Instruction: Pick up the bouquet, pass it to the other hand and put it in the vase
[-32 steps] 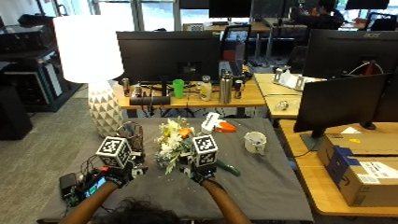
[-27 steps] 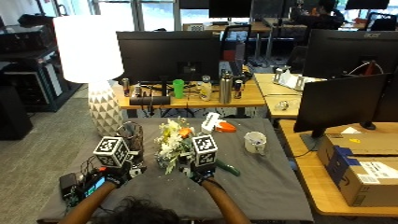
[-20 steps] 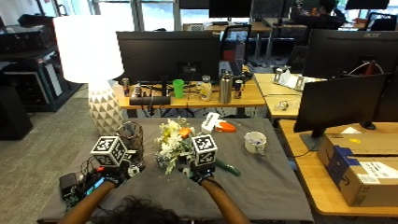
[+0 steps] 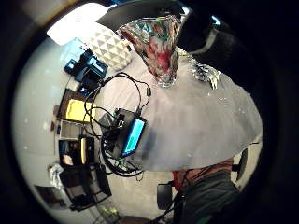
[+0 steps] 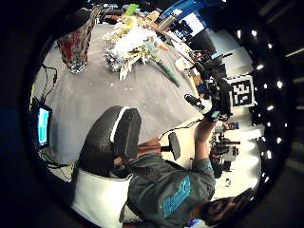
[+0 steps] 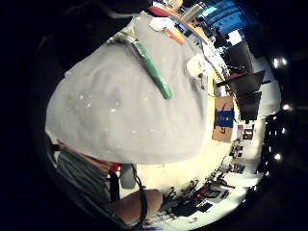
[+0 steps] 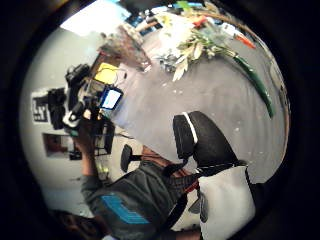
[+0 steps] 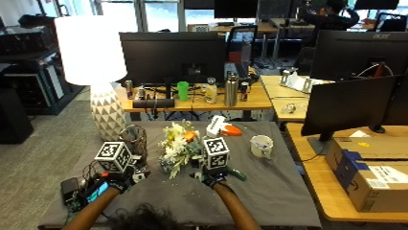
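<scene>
A bouquet [image 8: 178,146] of white, yellow and orange flowers lies on the grey-covered table [image 8: 274,191], with its green stem [image 8: 236,175] pointing right. An upright dark glass vase [image 8: 132,139] stands just left of the flower heads. My left hand [image 8: 118,182] hovers in front of the vase with relaxed fingers and holds nothing. My right hand [image 8: 213,179] hangs over the stem [image 6: 151,70] without touching it, and is also empty. The palm views show the bouquet [image 5: 133,42] and the vase [image 4: 159,46] lying clear of both palms.
A small device [image 8: 83,189] with a lit screen and cables sits at the table's front left. A white mug [image 8: 260,145] stands to the right and a white-and-orange bottle [image 8: 223,128] behind the bouquet. A tall white lamp [image 8: 92,72] rises at the back left.
My left hand has drifted slightly left, away from the bouquet. The right hand stays over the stem, and the bouquet and vase have not moved.
</scene>
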Demonstrator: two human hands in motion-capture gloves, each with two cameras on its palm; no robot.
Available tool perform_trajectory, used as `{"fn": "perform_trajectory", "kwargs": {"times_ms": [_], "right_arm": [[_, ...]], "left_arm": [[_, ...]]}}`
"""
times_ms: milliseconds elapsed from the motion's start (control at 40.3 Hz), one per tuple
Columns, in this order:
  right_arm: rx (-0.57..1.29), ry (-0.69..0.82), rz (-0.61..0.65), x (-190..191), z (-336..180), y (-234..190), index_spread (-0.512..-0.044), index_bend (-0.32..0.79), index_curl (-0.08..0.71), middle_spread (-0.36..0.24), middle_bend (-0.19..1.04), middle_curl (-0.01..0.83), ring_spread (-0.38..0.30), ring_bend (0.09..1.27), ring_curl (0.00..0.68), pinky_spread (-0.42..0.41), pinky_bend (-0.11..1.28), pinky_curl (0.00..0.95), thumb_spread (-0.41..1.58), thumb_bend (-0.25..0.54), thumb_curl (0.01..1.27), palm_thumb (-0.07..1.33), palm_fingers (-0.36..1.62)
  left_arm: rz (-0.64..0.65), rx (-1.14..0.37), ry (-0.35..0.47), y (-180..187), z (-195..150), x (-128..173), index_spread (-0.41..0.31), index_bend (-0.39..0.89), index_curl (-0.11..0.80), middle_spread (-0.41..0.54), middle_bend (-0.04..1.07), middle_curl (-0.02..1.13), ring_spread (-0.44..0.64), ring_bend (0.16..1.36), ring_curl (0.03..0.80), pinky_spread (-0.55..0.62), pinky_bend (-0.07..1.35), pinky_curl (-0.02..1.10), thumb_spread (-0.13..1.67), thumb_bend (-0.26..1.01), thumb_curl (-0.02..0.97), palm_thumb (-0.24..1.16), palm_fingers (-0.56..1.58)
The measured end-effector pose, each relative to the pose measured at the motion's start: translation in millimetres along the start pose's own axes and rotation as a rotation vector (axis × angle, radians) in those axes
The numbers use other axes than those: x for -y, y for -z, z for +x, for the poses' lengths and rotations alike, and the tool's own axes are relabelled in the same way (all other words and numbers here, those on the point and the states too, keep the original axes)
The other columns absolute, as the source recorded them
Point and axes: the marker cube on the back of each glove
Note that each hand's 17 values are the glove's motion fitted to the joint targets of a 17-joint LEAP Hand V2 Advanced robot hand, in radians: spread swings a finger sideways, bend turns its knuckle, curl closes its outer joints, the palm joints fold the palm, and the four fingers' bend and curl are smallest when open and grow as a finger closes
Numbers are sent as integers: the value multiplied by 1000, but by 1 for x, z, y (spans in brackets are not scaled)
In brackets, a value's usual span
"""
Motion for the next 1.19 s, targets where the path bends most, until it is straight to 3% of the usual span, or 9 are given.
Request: {"fn": "perform_trajectory", "kwargs": {"times_ms": [422,670,769,868,1017,1141,1190], "right_arm": [[62,-272,10,62,160,-78,-323,117,191,93,212,306,224,315,239,344,564,340,1139,78,309,585,56],[98,-363,-51,29,159,-64,-318,123,197,96,216,321,228,325,248,344,575,348,1118,29,328,631,35],[115,-430,-160,28,157,-84,-317,122,200,96,220,326,229,324,250,344,583,349,1109,13,337,651,35],[128,-468,-182,36,156,-99,-309,134,206,96,214,328,229,326,252,345,594,354,1101,5,347,683,53],[218,-477,-218,37,146,-110,-304,226,253,77,219,332,215,306,241,338,556,333,1101,57,394,833,245],[152,-440,-57,47,145,-106,-297,398,322,32,232,344,165,329,250,323,397,290,1107,90,431,929,562],[118,-434,-16,48,144,-102,-290,404,331,6,261,355,112,359,262,302,382,289,1080,89,445,954,744]], "left_arm": [[-17,-4,6,-22,-2,10,-75,145,291,69,173,299,216,557,287,354,336,324,1054,-23,241,240,474],[-40,-7,21,-34,-4,17,-75,148,303,72,170,310,219,558,294,360,336,340,1056,-23,252,237,465],[-47,2,20,-38,-2,17,-75,150,308,74,170,311,224,556,295,368,334,344,1057,-24,256,236,460],[-49,10,21,-40,-2,17,-75,148,310,75,170,313,226,557,296,371,333,347,1057,-24,259,235,458],[-49,-1,22,-43,-2,17,-75,149,314,76,170,316,228,557,297,374,334,353,1057,-24,262,235,454],[-66,2,35,-45,-6,15,-75,149,317,76,167,316,230,558,298,375,333,356,1058,-24,265,234,452],[-69,-2,42,-45,-7,13,-75,150,318,76,167,317,230,559,298,376,333,358,1058,-24,266,234,451]]}}
